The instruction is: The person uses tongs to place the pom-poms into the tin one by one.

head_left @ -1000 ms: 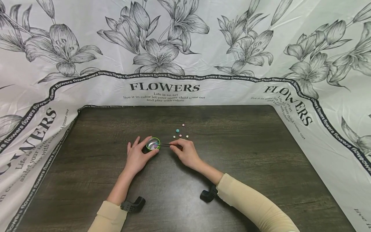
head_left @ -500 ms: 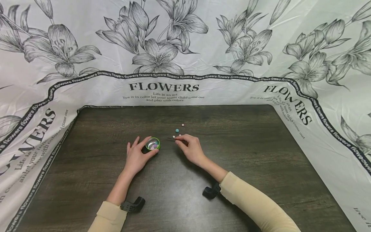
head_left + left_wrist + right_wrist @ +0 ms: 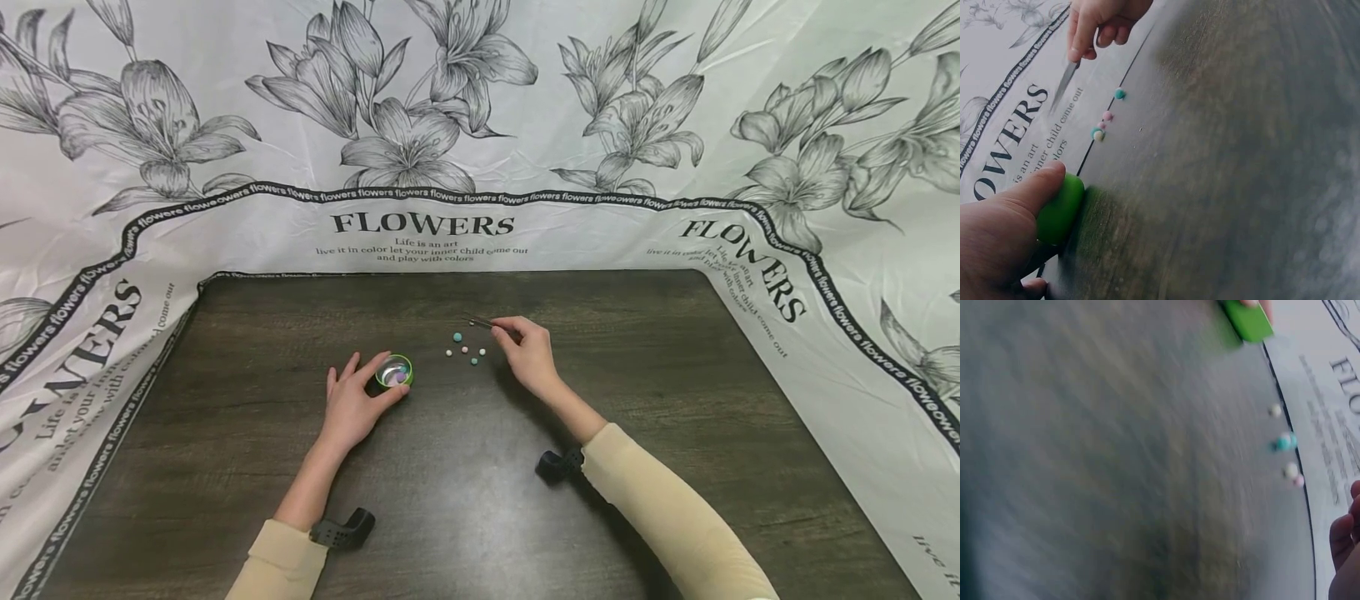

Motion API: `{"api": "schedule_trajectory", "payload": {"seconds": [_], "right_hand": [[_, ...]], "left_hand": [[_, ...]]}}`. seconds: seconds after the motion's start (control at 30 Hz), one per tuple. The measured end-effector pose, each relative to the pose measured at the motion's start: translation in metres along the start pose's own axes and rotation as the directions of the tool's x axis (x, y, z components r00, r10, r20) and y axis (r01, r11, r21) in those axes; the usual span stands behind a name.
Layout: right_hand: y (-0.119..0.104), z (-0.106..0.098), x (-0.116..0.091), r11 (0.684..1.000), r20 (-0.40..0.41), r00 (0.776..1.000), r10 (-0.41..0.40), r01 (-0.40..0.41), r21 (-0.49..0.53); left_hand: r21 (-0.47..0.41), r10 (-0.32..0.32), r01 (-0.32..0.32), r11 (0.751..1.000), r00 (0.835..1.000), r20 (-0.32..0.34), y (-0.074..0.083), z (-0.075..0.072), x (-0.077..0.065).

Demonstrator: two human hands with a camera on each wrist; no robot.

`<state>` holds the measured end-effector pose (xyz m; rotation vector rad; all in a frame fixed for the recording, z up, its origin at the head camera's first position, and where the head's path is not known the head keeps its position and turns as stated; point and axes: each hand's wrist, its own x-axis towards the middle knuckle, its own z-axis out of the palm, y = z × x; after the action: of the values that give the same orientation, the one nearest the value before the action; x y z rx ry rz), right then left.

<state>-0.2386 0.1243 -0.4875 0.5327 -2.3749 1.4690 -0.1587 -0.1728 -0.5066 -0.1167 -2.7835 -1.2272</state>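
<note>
In the head view my left hand (image 3: 354, 406) holds a small round green container (image 3: 393, 372) between thumb and forefinger. Its inside looks silvery, with something purple and teal in it. Farther right, my right hand (image 3: 531, 357) pinches a pair of tweezers (image 3: 482, 322), whose tips point left over a small pale bead (image 3: 472, 322); I cannot tell whether they touch it. Closer in lie a larger teal bead (image 3: 457, 337), a pink bead (image 3: 464, 349), a white bead (image 3: 448, 352), another white bead (image 3: 482, 352) and a small teal bead (image 3: 474, 362). In the left wrist view the tweezers (image 3: 1065, 85) slant downward.
The dark wood-grain table (image 3: 480, 500) stretches around both hands. White cloth printed with flowers (image 3: 420, 225) hangs behind the table and along its sides. A black wrist device (image 3: 345, 529) sits by the left cuff, and another (image 3: 558, 467) by the right.
From the container, my right hand has moved right and away with the tweezers, over the beads to the farthest one. The small teal bead now shows. My left hand keeps its place.
</note>
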Motion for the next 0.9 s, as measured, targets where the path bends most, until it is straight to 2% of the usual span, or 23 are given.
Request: {"api": "schedule_trajectory", "payload": {"seconds": [0.27, 0.47, 0.9], "right_hand": [[0.022, -0.012, 0.014, 0.995, -0.074, 0.993, 0.087, -0.091, -0.050], [0.033, -0.010, 0.011, 0.988, -0.066, 0.989, 0.131, -0.135, -0.068], [0.037, -0.006, 0.009, 0.988, -0.020, 0.995, 0.098, -0.100, -0.114]], "left_hand": [[0.012, -0.004, 0.004, 1.000, 1.000, 0.001, 0.002, 0.000, 0.002], [0.014, -0.008, 0.008, 1.000, 1.000, 0.003, 0.003, 0.000, 0.001], [0.015, -0.018, 0.018, 1.000, 1.000, 0.000, 0.003, 0.000, 0.000]]}}
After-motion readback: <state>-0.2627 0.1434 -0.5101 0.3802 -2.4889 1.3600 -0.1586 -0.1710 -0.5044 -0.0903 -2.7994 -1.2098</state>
